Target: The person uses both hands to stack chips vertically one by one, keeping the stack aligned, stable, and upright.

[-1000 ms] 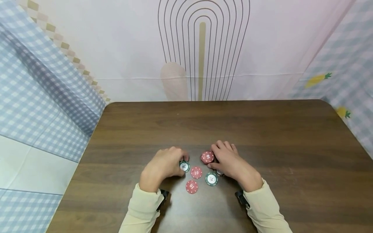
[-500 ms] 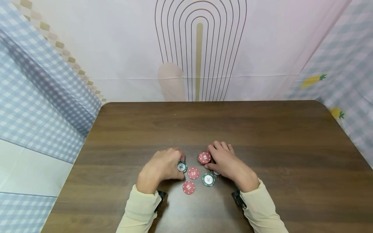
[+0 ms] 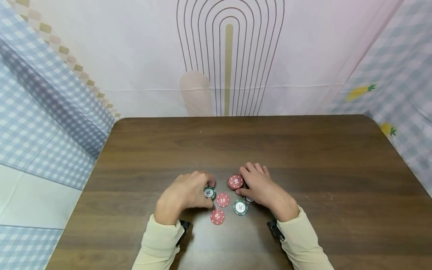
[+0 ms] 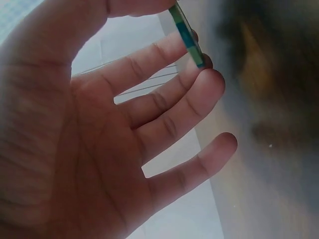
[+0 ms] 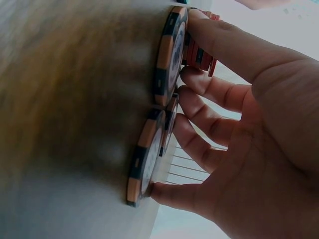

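Little differs from a second ago: both hands stay put among the chips. The left hand [image 3: 183,195] still pinches a green 20 chip [image 3: 209,192] between thumb and fingers. The right hand [image 3: 261,187] holds a small red stack [image 3: 235,182], its fingers curled against it. Two red 10 chips [image 3: 222,200] and one green 20 lie flat between the hands. The table [image 3: 303,150] spreads wide beyond, its edges far off.
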A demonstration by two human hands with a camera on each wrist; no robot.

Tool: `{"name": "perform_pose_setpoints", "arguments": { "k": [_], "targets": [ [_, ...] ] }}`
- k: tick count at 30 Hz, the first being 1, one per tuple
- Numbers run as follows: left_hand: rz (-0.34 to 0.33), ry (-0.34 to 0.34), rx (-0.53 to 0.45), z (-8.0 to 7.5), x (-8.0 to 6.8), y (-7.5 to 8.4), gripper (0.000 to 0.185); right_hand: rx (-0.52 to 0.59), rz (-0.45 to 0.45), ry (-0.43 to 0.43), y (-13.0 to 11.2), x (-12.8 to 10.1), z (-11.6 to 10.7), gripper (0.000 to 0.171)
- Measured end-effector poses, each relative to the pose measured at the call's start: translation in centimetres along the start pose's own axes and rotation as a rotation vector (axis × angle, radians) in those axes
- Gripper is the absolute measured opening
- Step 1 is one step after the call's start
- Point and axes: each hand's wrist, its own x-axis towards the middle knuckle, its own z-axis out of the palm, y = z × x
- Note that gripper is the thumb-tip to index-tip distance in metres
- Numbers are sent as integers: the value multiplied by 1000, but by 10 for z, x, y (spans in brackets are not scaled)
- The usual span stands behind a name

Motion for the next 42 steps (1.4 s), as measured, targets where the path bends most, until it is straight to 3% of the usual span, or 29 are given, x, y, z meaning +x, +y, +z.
{"name": "perform_pose_setpoints", "arguments": {
  "k": [19,25,33,42],
  "targets": [
    [80,97,27,-4,-8,3,32,-5,0,-2,-1,0,3,36],
    [126,160,24,-5,-11,6,30,-10,8,1,-3,-1,4,36],
    [241,249,20,-7,-10,15,36,-5,12,3,-3,-2,5,36],
    [345,416,79,-7,-2,24,39,-6,2,23,-1,1,3,34]
  ]
}}
